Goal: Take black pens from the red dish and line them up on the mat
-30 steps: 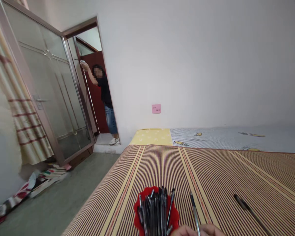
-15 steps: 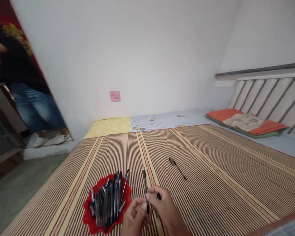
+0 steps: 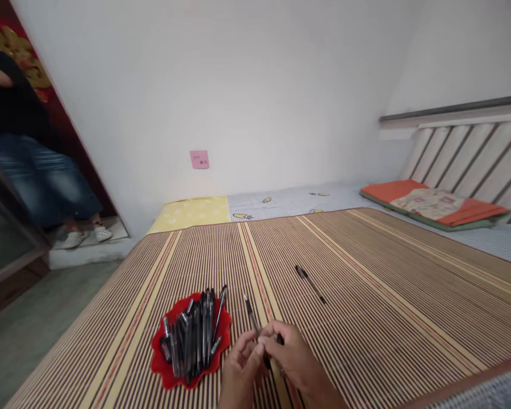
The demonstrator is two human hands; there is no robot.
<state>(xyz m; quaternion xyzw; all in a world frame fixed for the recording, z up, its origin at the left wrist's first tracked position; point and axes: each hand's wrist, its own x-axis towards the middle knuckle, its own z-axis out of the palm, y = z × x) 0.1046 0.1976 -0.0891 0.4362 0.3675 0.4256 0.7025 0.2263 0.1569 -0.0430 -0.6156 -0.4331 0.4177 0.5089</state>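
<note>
My left hand (image 3: 242,366) and my right hand (image 3: 293,353) are closed close together near the front of the striped mat. Between their fingertips they hold an uncapped pen (image 3: 250,311), its black grip and tip pointing away from me. A small black piece (image 3: 280,339), perhaps a pen cap, shows between the fingers of my right hand; most of it is hidden. Just left of my hands, a red scalloped dish (image 3: 164,382) carries a pile of several black and clear pens (image 3: 202,326). A capped pen (image 3: 310,284) lies on the mat farther off, to the right.
The striped mat (image 3: 366,272) covers a bed against a white wall with a pink note (image 3: 199,159). A folded orange cloth (image 3: 434,203) lies by the slatted headboard (image 3: 468,159). At far left a person (image 3: 38,165) in jeans stands in a doorway.
The view has shifted slightly. The pen in my hands now tilts more to the left, and my hands remain closed together on it. The person in the doorway appears farther left.
</note>
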